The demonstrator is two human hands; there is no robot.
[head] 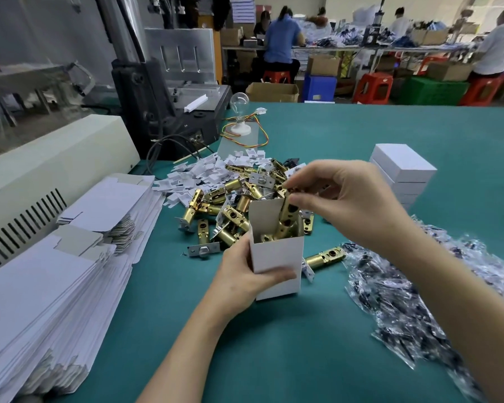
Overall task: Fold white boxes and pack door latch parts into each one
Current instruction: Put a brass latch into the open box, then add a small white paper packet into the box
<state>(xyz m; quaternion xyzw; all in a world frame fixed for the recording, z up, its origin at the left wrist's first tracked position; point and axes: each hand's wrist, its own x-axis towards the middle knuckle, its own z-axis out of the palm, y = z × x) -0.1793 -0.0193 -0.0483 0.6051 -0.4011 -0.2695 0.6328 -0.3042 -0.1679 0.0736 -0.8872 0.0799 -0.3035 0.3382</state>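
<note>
Left hand (245,274) gripped the open white box (277,257), which stood upright on the green worktop (303,344), with the thumb across its front face. Right hand (341,205) pinched the top end of a brass door latch (288,219) that stood tilted, its lower part inside the box. Just behind the box lay a pile of brass latches (230,199); flat box blanks (70,257) were stacked at the left, closed white boxes (402,170) at the far right, and clear plastic packets (405,301) near the right forearm
</note>
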